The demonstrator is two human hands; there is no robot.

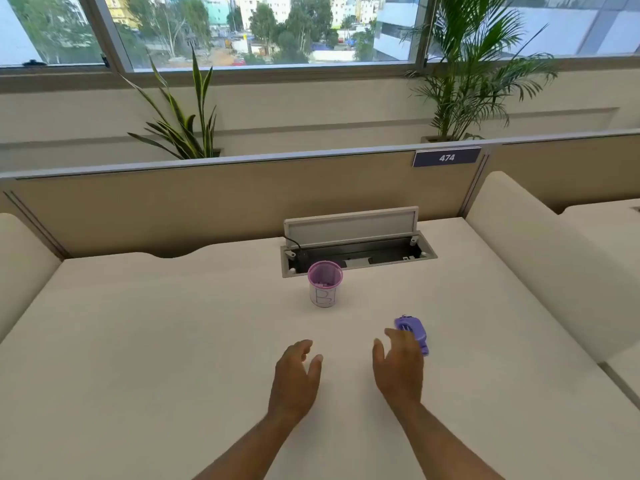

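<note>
A small white cup with a pink rim (325, 284) stands upright near the middle of the white desk (156, 334); a letter B is drawn on its side. A purple plastic object (412, 332) lies on the desk to the right of the cup and nearer to me. My right hand (398, 367) hovers just left of that purple object, fingers relaxed and partly covering its near end; I cannot tell whether it touches it. My left hand (296, 374) is over the desk beside it, loosely curled and holding nothing.
An open cable hatch (356, 249) with a raised lid sits in the desk behind the cup. A beige partition (207, 202) with a "474" label (446, 157) closes the far edge. Cream side panels (540, 258) flank the desk. Potted plants stand beyond.
</note>
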